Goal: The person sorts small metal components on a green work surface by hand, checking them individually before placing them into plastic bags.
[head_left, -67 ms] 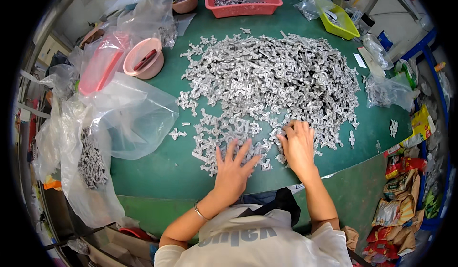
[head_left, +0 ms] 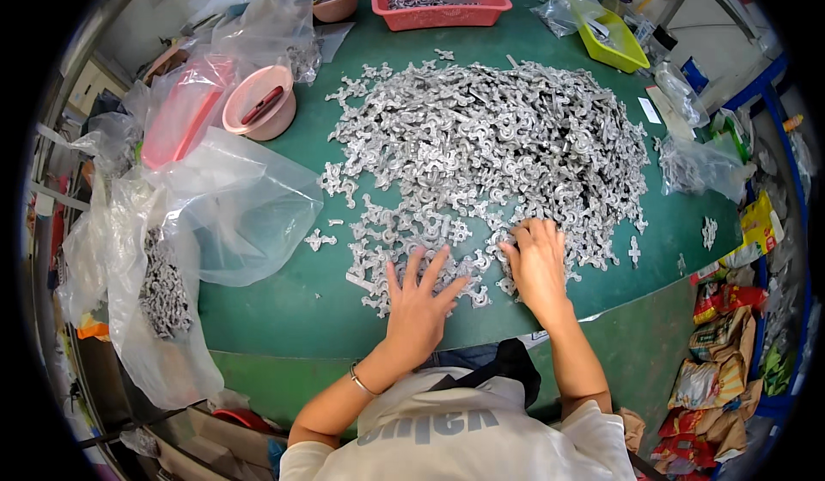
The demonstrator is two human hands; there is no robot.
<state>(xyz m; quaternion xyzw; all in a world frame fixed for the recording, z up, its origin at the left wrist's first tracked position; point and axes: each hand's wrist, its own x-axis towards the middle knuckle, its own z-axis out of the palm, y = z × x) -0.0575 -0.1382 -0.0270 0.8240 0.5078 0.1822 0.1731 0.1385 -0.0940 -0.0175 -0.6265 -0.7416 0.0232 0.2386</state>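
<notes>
Your left hand (head_left: 418, 305) lies flat with fingers spread on the small silver metal pieces (head_left: 481, 150), holding none. Your right hand (head_left: 537, 262) rests there too, fingers bent. The one big pile, too many to count, spreads past your fingertips on the green table (head_left: 275, 309).

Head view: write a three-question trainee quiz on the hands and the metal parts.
1. True or false: the left hand lies flat, fingers spread, on the small metal parts.
2. What is the right hand touching? A) red basket B) near edge of the parts pile C) yellow tray
3. Fill in: the clear plastic bag at the table's left edge holds more ____.

Key: 1 true; 2 B; 3 metal parts.
</notes>
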